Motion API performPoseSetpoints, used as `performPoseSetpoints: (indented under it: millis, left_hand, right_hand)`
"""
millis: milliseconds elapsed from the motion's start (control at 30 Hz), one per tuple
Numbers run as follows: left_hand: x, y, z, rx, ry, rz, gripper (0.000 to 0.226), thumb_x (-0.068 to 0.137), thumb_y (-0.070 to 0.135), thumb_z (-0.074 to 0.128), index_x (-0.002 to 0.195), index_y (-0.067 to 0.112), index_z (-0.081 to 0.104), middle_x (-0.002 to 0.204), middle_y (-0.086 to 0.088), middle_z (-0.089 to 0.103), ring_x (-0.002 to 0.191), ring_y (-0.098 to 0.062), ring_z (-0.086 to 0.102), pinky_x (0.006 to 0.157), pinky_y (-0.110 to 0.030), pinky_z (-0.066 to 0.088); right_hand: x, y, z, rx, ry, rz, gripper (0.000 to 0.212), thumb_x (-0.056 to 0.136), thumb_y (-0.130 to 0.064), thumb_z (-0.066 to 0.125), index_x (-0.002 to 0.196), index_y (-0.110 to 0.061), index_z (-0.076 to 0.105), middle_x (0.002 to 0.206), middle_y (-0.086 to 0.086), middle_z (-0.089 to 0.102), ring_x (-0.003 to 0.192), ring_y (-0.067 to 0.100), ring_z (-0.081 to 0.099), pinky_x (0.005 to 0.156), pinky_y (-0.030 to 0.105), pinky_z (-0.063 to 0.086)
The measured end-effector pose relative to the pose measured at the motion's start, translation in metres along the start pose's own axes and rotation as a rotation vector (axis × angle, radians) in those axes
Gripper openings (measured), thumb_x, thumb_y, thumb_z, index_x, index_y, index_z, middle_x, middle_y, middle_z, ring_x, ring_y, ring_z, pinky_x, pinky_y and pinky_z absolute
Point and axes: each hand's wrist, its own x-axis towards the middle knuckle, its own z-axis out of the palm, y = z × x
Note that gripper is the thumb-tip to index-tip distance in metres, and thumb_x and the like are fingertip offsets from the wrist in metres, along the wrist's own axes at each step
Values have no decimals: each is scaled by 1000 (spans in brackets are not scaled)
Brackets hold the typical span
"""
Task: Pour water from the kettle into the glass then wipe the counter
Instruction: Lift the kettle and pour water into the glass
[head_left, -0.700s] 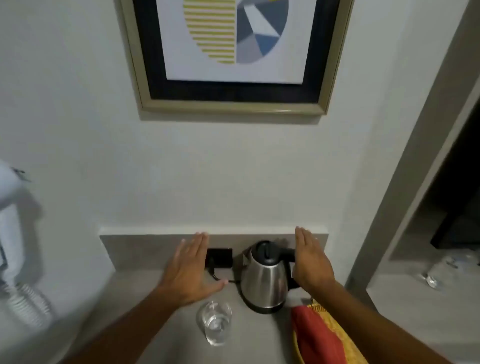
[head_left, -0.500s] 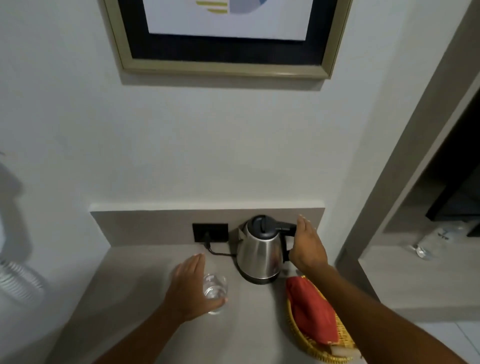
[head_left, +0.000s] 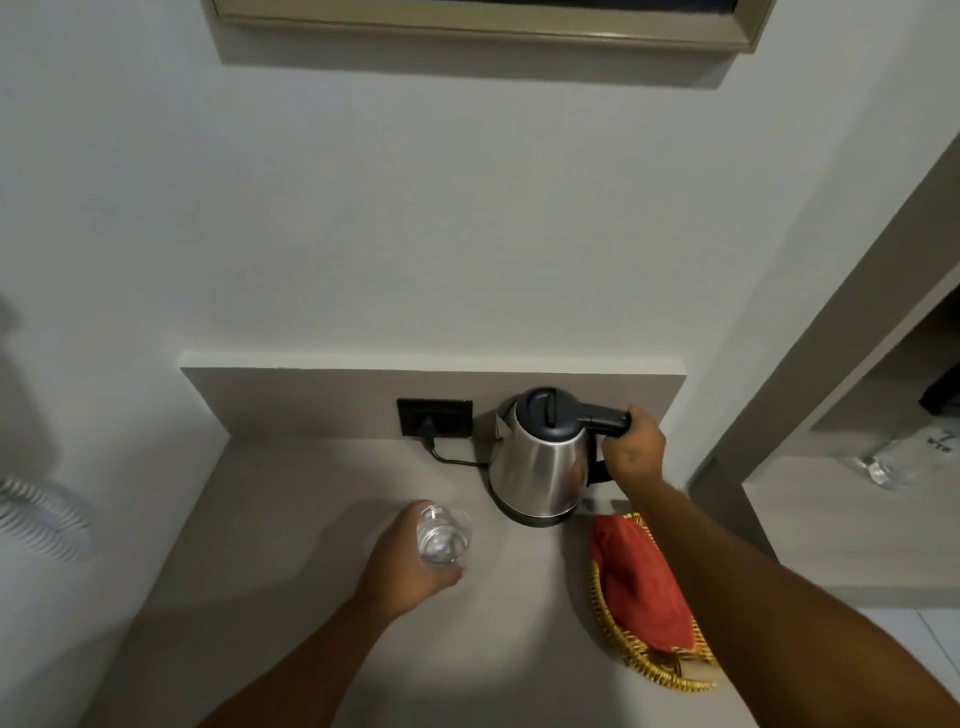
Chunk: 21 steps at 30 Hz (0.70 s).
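Observation:
A steel kettle (head_left: 537, 470) with a black lid stands upright on its base at the back of the grey counter (head_left: 291, 519). My right hand (head_left: 635, 451) is closed around the kettle's black handle. A clear glass (head_left: 442, 535) stands on the counter in front of the kettle, to its left. My left hand (head_left: 402, 566) wraps around the glass from the left side. A red cloth (head_left: 641, 577) lies in a yellow wicker basket (head_left: 649, 665) to the right of the glass.
A black wall socket (head_left: 435, 417) with a plugged cord sits behind the glass. A framed picture (head_left: 483, 23) hangs above. A white ribbed object (head_left: 36, 519) is at the left edge. A lower shelf with a plastic bottle (head_left: 883, 465) lies to the right.
My right hand has gone from an open palm beside the kettle to a grip on its handle. My left hand came down and closed around the glass. The view tilted downward.

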Motion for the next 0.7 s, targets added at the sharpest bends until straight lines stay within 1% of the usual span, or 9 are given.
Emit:
performPoseSetpoints:
  millis: [67,100,167,233,333,433,533,633,700]
  left_hand:
    - [-2,-2,6,-84,21,-49,83,49,23,100,122,26,60,112,9,70,103,-11,69,90,-31,60]
    - [-2,-1,8,-121,33,-67,84,49,18,101,122,25,60,112,8,71,102,-11,70,88,-26,60]
    - [-2,-3,12,-167,52,-84,85,48,16,102,122,26,61,111,10,70,102,-11,69,79,-9,55]
    - [-3,-5,14,-184,55,-97,88,48,18,102,125,28,61,112,11,70,102,-11,69,77,-7,52]
    - [-6,-9,15,-206,58,-107,89,49,14,100,129,26,62,114,9,72,103,-10,70,78,-3,50]
    - [-9,-9,15,-231,76,-119,87,50,9,99,129,22,64,113,7,73,97,-4,69,75,3,46]
    - [-11,-4,16,-265,82,-136,85,52,5,99,129,16,64,111,3,73,93,-2,67,72,4,46]
    - [-13,-3,16,-299,87,-137,81,54,0,97,127,12,65,106,4,72,85,13,65,70,3,45]
    - [-15,-2,15,-306,83,-128,78,55,0,97,126,12,65,104,5,71,83,19,63,69,5,44]
  right_hand:
    - [4,-4,3,32,-12,75,20,76,8,51,88,-7,57,78,6,59,89,36,62,70,38,51]
    - [6,-4,3,36,-18,89,21,76,8,51,90,-7,57,79,6,59,91,35,62,72,40,53]
    - [5,-7,5,27,-34,71,24,77,10,52,91,-9,57,79,4,58,91,34,62,71,37,51]
    - [2,-14,6,-20,-45,5,24,77,11,53,89,-10,57,79,4,58,87,33,61,69,38,52]
    - [-5,-36,6,-144,-82,-230,22,72,11,60,81,-9,57,78,6,58,78,28,59,68,44,54]
    - [-16,-64,5,-342,-122,-584,23,68,7,67,79,-11,59,82,4,55,79,22,51,68,38,48]
    - [-34,-88,7,-504,-174,-895,18,71,0,67,83,-12,59,87,7,57,86,25,47,71,35,40]
    - [-56,-103,13,-611,-218,-1130,17,74,-6,66,84,-14,55,87,6,53,85,24,44,77,33,31]
    - [-67,-109,18,-660,-251,-1229,14,78,-10,64,85,-15,52,87,6,51,85,24,42,79,33,30]
